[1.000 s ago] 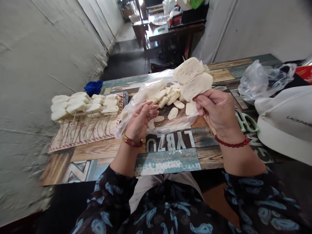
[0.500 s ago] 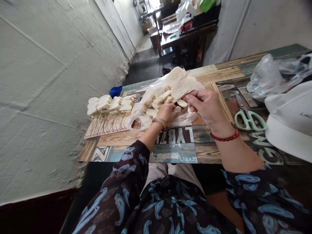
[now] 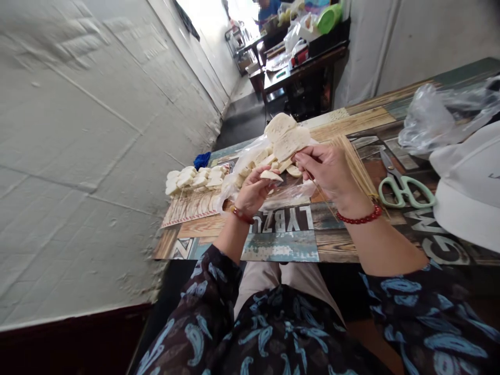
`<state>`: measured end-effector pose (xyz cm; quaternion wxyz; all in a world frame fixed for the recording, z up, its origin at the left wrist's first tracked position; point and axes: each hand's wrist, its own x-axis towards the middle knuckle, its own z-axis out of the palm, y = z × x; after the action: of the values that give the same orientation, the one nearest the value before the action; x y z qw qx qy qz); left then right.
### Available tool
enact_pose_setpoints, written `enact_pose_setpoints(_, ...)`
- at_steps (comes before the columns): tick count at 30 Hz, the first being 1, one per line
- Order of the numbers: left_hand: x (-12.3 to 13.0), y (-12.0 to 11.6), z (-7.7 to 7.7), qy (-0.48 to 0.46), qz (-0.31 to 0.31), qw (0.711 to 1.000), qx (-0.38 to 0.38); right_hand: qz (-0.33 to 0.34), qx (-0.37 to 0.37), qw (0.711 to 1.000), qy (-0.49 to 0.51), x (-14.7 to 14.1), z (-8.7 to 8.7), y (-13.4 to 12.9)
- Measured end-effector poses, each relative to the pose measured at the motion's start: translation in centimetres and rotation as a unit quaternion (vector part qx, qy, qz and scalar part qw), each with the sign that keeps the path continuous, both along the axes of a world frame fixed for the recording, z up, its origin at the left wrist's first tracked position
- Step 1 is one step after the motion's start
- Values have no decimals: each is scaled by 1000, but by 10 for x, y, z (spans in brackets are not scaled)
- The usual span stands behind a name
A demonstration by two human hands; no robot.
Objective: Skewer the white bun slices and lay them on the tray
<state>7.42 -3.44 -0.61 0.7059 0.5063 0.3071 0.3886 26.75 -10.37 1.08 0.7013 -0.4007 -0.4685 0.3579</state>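
Between the fingers of my left hand (image 3: 252, 192) is a pale slice (image 3: 271, 176), tilted in front of the heap. My right hand (image 3: 328, 169) pinches a thin wooden skewer (image 3: 325, 199), whose lower end sticks out below the palm. Two large pale slices (image 3: 289, 143) are at the fingertips of that hand, over the pile. Behind and below my left hand, more cut pieces (image 3: 261, 155) lie in a clear plastic bag (image 3: 234, 177). Skewered pale pieces (image 3: 195, 178) rest in rows on a patterned tray (image 3: 191, 205) at the left.
Loose skewers (image 3: 353, 166) lie right of my right hand, beside green-handled scissors (image 3: 406, 191). A white cap (image 3: 469, 192) and a crumpled plastic bag (image 3: 425, 120) are at the far right. A blue cloth (image 3: 202, 160) lies near the wall. Part of a person shows in the background.
My left hand has lifted out of the pile with a slice and turned palm up. My right hand still holds the skewer in nearly the same place. The view has shifted slightly.
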Motion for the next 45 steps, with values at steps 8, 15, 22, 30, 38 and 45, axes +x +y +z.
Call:
enact_pose_setpoints(8,6,-8,3,-23,51,996,-64,12,-1,1000,-5,3,-6,3)
enact_pose_setpoints(15,3,-1,2,-32,106,992,-54,45,-31,998,-8,-1,-2,1)
enact_pose_setpoints(22,-12,13,1,-75,121,987,-72,99,-70,990,-70,-8,-4,-4)
enact_pose_setpoints(30,-23,19,-2,-110,87,988,-61,150,-141,975,-79,-27,-16,-1)
enact_pose_setpoints(38,-25,9,-17,-84,-3,992,-93,111,-168,978,-47,-20,-7,-14)
enact_pose_setpoints(45,-18,-14,-25,44,-124,991,33,-24,-99,994,-33,-6,3,-21)
